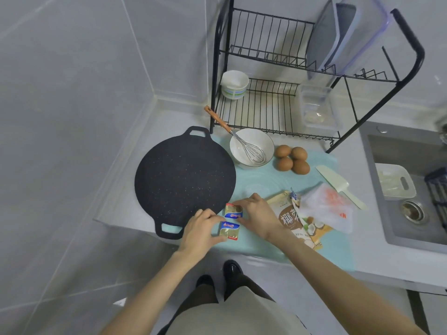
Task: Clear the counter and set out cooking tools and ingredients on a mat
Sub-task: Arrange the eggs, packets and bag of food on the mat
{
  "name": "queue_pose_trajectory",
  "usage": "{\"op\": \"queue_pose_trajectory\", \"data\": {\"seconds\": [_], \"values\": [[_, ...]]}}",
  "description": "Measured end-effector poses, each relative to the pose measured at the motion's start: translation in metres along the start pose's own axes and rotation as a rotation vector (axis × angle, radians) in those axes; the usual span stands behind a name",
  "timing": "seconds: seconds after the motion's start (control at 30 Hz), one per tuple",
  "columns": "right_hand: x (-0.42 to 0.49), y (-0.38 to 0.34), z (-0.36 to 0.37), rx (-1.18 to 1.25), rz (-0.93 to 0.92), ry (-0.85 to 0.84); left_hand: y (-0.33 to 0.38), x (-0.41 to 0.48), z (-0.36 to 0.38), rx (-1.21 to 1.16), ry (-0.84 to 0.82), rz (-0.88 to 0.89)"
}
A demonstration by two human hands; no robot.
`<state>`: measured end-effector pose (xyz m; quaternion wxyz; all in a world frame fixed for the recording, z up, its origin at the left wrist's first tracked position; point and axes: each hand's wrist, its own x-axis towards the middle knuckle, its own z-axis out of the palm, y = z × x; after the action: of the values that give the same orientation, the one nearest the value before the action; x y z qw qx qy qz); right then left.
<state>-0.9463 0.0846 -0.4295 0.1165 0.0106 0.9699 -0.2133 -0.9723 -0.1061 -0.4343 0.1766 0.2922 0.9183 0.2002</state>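
The person is standing at the counter with both hands down on the pale blue silicone mat [266, 180], just beside the round black speckled griddle pan [185, 180]. The left hand [202, 229] is pinching the nearer small gold-foil butter packet [229, 230] between fingertips and thumb. The right hand [260, 213] is curling its fingers and thumb round the farther small gold-foil butter packet [233, 211]. The two packets are lying side by side, almost touching, at the mat's near left. They look light, but I'd guess the foil is slick and the block inside is soft enough to dent, so a gentle pinch across the short sides seems best. The four brown eggs [292, 159] by the white ceramic bowl [239, 151] are sitting well apart.
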Motion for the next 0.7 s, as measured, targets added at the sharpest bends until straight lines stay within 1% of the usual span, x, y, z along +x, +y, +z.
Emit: {"op": "queue_pose_trajectory", "data": {"seconds": [0.43, 0.7], "values": [[-0.009, -0.010, 0.004, 0.009, 0.055, 0.022, 0.001, -0.012, 0.005, -0.009, 0.072, -0.059], [-0.029, -0.002, -0.007, 0.073, 0.116, 0.156, 0.008, -0.012, -0.001, -0.064, 0.123, 0.000]]}}
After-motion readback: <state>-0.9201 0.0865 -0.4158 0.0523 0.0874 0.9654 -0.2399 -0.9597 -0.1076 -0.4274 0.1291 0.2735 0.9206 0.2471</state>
